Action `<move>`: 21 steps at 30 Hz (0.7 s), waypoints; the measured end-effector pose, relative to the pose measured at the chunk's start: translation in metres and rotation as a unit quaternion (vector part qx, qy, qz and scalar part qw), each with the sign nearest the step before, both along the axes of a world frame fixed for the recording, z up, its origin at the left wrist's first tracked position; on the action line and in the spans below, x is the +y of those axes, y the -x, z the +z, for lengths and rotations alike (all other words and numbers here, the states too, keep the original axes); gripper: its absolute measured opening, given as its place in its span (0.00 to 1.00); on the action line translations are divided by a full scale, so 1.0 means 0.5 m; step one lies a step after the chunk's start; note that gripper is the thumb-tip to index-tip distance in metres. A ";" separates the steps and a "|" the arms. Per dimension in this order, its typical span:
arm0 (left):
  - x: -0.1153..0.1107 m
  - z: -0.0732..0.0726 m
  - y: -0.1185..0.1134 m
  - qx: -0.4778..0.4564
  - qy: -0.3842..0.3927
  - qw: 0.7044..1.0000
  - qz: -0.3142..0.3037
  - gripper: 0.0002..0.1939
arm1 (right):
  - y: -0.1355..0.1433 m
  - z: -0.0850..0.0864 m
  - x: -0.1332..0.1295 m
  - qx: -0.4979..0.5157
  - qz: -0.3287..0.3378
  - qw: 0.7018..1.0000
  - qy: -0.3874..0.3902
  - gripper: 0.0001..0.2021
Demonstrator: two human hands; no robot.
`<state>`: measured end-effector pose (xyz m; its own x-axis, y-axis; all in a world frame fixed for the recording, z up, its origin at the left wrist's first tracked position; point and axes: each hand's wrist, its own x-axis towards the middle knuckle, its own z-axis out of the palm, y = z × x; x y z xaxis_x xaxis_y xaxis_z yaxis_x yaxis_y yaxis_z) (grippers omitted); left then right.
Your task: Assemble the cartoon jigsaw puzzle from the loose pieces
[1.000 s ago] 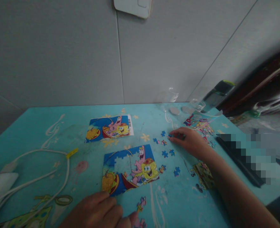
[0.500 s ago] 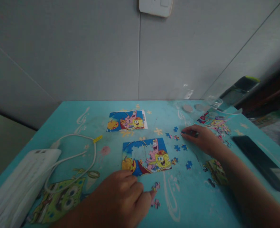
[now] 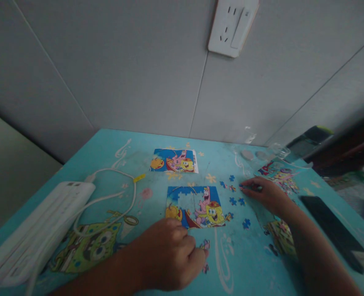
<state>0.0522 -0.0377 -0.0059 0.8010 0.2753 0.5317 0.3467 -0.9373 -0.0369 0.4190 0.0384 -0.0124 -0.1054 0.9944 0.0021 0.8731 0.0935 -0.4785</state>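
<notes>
A partly assembled cartoon puzzle (image 3: 214, 211) lies on the blue table, with a gap at its upper left middle. My left hand (image 3: 172, 255) rests curled at the puzzle's lower left edge; what it holds, if anything, is hidden. Beyond the puzzle is a printed picture card (image 3: 172, 161) of the same scene. My right hand (image 3: 262, 191) is pinched on a small puzzle piece (image 3: 241, 187), right of several loose pieces (image 3: 233, 201). Two more pieces (image 3: 205, 244) lie beside my left hand, partly covered by it.
A white power strip (image 3: 42, 230) and its cable (image 3: 135, 193) lie at the left. On the right are a dark phone-like slab (image 3: 331, 230), a plastic bag with pieces (image 3: 280, 176) and a dark bottle (image 3: 311, 137). A wall socket (image 3: 233, 28) is above.
The view has tilted and shifted, so the table sits differently and more of the socket shows. Both hands keep nearly the same places on the table.
</notes>
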 end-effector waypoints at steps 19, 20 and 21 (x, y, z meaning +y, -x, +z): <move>0.004 0.002 0.014 0.043 0.032 0.997 -0.059 0.17 | 0.027 0.050 -0.019 0.044 0.017 0.999 0.023 0.08; 0.004 0.000 0.015 0.044 0.032 0.997 -0.061 0.17 | 0.028 0.061 -0.029 0.049 0.036 0.997 0.054 0.08; 0.006 -0.003 0.016 0.045 0.035 0.997 -0.059 0.17 | 0.030 0.074 -0.040 0.054 0.059 0.993 0.090 0.08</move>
<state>0.0441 -0.0348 -0.0071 0.8734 0.2110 0.4389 0.2330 -0.9725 0.0039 0.4041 0.0184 0.0246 -0.2306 0.9602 -0.1579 0.8042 0.0967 -0.5865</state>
